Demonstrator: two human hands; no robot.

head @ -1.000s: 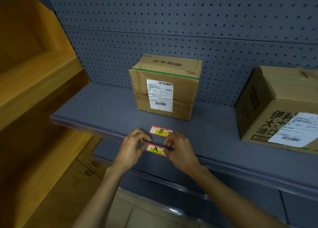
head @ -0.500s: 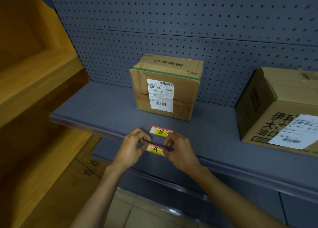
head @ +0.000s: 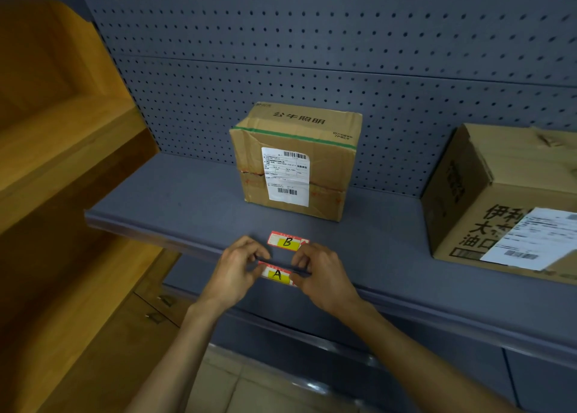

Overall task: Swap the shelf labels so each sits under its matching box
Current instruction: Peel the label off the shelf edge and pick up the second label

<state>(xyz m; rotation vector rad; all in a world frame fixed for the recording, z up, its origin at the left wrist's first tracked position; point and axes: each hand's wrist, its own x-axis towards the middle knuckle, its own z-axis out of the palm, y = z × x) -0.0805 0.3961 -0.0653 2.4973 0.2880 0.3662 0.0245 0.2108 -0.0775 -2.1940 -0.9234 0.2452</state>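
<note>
A red-and-yellow label marked A (head: 277,274) sits at the front edge strip of the grey shelf (head: 187,200). My left hand (head: 234,272) pinches its left end and my right hand (head: 323,275) pinches its right end. A second label marked B (head: 287,241) lies flat on the shelf just behind my fingers. Straight behind both labels stands a small cardboard box (head: 296,159) with green tape and a white shipping slip. A larger cardboard box (head: 499,200) stands on the same shelf at the right.
Grey pegboard (head: 312,38) backs the shelf. A wooden shelving unit (head: 62,150) adjoins on the left, with wooden drawers (head: 156,309) low down. Below the shelf is a lower grey shelf edge (head: 312,328) and tiled floor.
Both hands stay on the A label at the shelf edge with hardly any movement. The B label and the boxes have not moved.
</note>
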